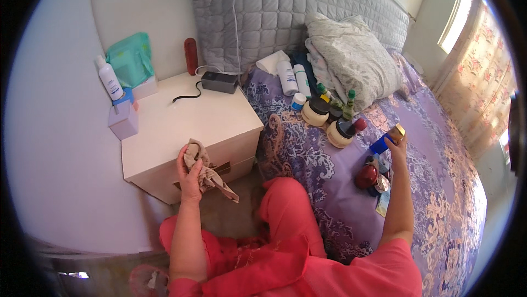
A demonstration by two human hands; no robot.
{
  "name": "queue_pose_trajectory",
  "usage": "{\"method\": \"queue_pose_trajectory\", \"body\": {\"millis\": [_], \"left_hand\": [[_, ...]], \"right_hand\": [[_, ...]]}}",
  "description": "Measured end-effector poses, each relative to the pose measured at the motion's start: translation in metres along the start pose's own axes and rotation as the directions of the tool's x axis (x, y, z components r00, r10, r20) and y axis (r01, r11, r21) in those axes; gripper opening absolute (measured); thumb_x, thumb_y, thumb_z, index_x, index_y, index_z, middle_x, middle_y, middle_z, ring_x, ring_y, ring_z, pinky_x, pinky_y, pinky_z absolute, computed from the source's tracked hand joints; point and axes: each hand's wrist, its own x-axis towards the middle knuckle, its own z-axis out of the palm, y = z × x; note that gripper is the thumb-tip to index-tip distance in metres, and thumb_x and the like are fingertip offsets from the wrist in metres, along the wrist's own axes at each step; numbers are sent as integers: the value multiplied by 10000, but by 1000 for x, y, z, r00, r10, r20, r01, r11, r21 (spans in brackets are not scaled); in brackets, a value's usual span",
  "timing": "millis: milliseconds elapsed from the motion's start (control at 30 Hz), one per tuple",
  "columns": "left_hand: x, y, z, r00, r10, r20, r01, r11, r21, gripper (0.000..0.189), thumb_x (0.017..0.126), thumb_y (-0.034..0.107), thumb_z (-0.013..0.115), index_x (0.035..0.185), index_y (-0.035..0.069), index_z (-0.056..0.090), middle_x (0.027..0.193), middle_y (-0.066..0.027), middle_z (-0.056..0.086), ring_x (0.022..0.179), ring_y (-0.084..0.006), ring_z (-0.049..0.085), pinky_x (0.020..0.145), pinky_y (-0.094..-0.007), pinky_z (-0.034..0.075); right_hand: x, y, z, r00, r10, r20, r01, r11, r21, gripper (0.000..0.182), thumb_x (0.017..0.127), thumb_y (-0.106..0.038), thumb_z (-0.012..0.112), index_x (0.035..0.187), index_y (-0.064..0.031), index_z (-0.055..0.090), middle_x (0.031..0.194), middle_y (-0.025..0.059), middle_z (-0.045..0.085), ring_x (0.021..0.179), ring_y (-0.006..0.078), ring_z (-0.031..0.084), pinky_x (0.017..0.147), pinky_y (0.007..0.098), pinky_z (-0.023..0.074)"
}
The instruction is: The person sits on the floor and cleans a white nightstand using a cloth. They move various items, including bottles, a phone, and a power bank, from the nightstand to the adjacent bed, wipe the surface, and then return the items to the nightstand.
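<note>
My left hand [190, 177] grips a crumpled beige cloth [206, 169] in front of the white nightstand [197, 120]; one end of the cloth hangs loose. Over the bed, my right hand [397, 148] has its fingers around a blue bottle or box with a gold top [383, 144]. Just below that hand lies a cluster with a dark red rounded container [366, 176] and a small silvery item [382, 183]. Nearer the pillow stand two cream jars with black lids, one [315, 111] behind the other [341, 133], and green-capped bottles [349, 105].
White bottles [287, 78] lie by the folded pillow [354, 58] on the purple patterned bedspread [329, 177]. The nightstand holds a dark grey box [219, 82] with cables, a red oblong object [191, 56], a green wipes pack [131, 60], a white pump bottle [110, 78] and a lilac box [123, 120].
</note>
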Motion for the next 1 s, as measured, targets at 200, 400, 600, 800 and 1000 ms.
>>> {"method": "queue_pose_trajectory", "body": {"millis": [200,400,600,800,1000], "left_hand": [[2,-5,-5,999,37,33,-39,997,73,573,815,31,683,1341,108,469,1304,-84,484,1183,-210,479,1011,-345,409],[-1,-2,-5,998,56,28,-57,998,14,590,811,48,702,1348,106,463,1309,-71,479,1181,-192,472,1005,-328,406],[0,-4,-18,991,128,46,-133,984,123,594,814,59,708,1351,101,457,1292,-67,492,1174,-178,477,1007,-323,399],[16,-7,5,921,389,27,-375,865,332,571,824,61,689,1343,54,452,1268,-100,517,1168,-204,498,1004,-340,405],[17,4,1,829,559,-6,-479,716,508,581,800,48,700,1327,22,455,1279,-155,526,1177,-273,520,1003,-371,414]], "right_hand": [[20,34,-21,997,39,65,-34,996,-78,504,767,15,688,1241,-64,538,1091,30,629,995,161,591,888,305,462],[37,63,-34,1000,12,12,-11,999,-30,521,807,15,672,1291,-67,500,1102,17,617,980,134,587,858,278,467],[27,-66,6,883,-442,-158,325,819,-473,487,829,-60,703,1279,-6,522,1138,102,634,1043,196,606,916,328,470],[25,-199,98,829,-529,182,515,849,117,422,849,-29,690,1232,33,524,1159,94,598,1060,174,568,932,313,453],[-61,-288,347,683,-437,585,282,897,341,392,800,-66,741,1149,-5,573,1074,72,637,953,169,611,879,292,471]]}}
